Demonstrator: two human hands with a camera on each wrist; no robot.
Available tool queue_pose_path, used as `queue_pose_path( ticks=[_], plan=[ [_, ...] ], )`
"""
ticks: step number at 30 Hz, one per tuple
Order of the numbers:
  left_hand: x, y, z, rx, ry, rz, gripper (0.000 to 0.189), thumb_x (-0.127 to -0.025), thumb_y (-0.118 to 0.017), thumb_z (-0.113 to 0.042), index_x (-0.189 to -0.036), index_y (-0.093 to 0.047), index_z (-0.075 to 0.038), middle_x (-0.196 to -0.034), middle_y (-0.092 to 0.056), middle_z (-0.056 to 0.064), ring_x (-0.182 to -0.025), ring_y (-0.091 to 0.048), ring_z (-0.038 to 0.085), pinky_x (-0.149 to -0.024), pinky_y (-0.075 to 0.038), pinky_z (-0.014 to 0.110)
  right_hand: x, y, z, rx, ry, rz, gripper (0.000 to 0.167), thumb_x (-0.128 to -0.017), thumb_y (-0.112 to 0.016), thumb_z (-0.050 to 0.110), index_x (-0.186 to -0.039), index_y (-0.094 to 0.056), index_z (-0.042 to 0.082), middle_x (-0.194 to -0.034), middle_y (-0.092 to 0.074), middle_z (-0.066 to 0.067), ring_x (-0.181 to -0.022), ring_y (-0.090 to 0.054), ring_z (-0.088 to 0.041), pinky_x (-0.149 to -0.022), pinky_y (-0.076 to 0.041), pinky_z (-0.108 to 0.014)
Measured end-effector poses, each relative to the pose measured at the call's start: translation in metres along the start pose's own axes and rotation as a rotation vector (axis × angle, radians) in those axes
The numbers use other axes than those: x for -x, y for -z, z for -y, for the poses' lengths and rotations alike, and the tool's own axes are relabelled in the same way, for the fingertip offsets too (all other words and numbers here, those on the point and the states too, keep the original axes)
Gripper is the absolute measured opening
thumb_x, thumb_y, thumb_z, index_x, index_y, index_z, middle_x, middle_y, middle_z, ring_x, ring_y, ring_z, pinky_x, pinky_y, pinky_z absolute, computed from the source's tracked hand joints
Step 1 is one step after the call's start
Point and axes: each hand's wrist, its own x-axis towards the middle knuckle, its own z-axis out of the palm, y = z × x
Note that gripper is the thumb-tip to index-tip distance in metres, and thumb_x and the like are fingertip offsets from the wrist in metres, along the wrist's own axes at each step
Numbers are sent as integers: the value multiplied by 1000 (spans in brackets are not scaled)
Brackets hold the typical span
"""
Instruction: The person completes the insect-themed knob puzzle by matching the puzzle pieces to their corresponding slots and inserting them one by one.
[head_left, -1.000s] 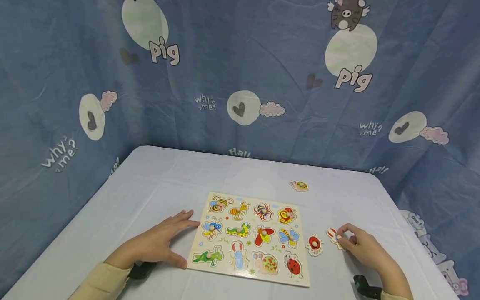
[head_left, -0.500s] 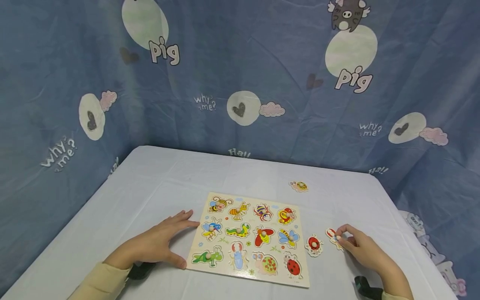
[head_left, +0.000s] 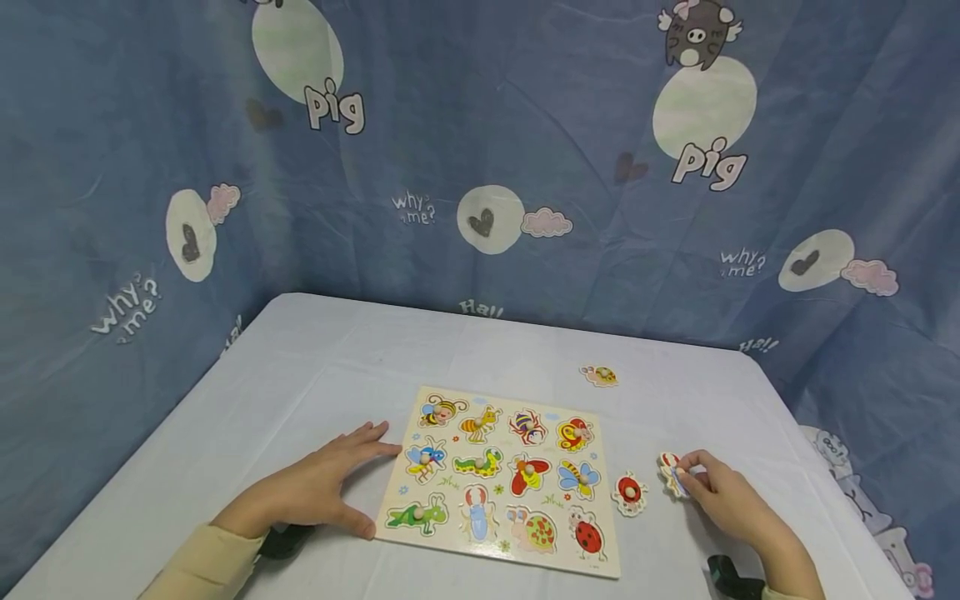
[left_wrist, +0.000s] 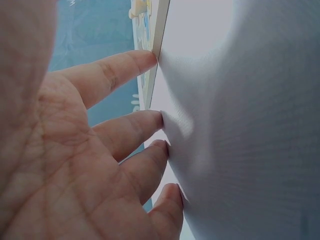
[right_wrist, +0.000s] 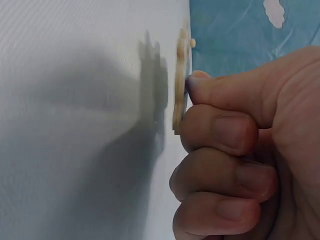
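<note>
A wooden insect peg puzzle board [head_left: 450, 540] lies on the white-covered table. My left hand [head_left: 318, 483] is spread along its left side, and in the left wrist view a straight fingertip [left_wrist: 147, 60] touches the board's edge. To the right of the board, my right hand [head_left: 731, 504] pinches the knob of a stag beetle puzzle piece [head_left: 669, 473]. In the right wrist view this piece [right_wrist: 179, 85] is held just off the cloth, above its shadow. The board's front row shows a stag beetle recess [head_left: 477, 514], a snail recess [head_left: 536, 531] and a ladybird recess [head_left: 587, 534], all without knobs.
A red ladybird piece [head_left: 629, 493] lies between the board and my right hand. Behind the board lies a snail piece [head_left: 600, 376]. Knobbed pieces, such as the grasshopper [head_left: 417, 512], sit in the board. A blue printed curtain [head_left: 375, 258] hangs behind the table.
The stag beetle piece has tilted and come up slightly from the table in my right hand's pinch. My left hand keeps its place at the board; the head view has shifted a little.
</note>
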Motion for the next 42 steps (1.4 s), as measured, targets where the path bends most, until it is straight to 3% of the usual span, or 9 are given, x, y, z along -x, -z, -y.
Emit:
queue_pose_path(
  ticks=[8, 19, 28, 38, 42],
  plan=[
    [-3, -1, 0, 3, 11, 13, 106, -65, -101, -50, -156, -56, -19, -176, -30, 20, -163, -21, 52, -126, -20, 79, 1, -3, 19, -43, -10, 24, 28, -111, -59, 23, -126, -58, 0, -69, -46, 2, -62, -40, -11, -57, -35, -26],
    [-1, 1, -1, 1, 20, 7, 107, -64, -101, -49, -156, -56, -20, -177, -29, 19, -164, -21, 52, -126, -20, 78, -1, -10, 54, -137, 50, 75, 28, -110, -61, 25, -126, -59, 3, -69, -49, 1, -62, -41, -11, -56, -35, -26],
    [0, 0, -1, 12, 33, 13, 106, -64, -101, -48, -156, -56, -20, -177, -29, 18, -164, -20, 51, -126, -20, 78, -3, -25, 83, -184, 163, 144, 28, -109, -63, 27, -124, -60, 4, -69, -52, 0, -58, -44, -9, -52, -39, -25],
    [1, 1, -1, 9, 22, 11, 106, -64, -101, -49, -156, -56, -19, -177, -29, 20, -163, -20, 52, -126, -20, 79, -9, -44, 115, -137, 334, 188, 19, -110, -62, 26, -116, -62, 9, -65, -44, 8, -55, -36, -1, -51, -32, -19],
    [1, 1, -1, 12, 28, 15, 107, -64, -101, -49, -156, -55, -19, -177, -29, 19, -164, -20, 52, -126, -20, 79, -9, -52, 127, -141, 349, 203, 20, -110, -62, 28, -117, -63, 9, -64, -45, 8, -54, -36, -2, -50, -33, -20]
  ],
)
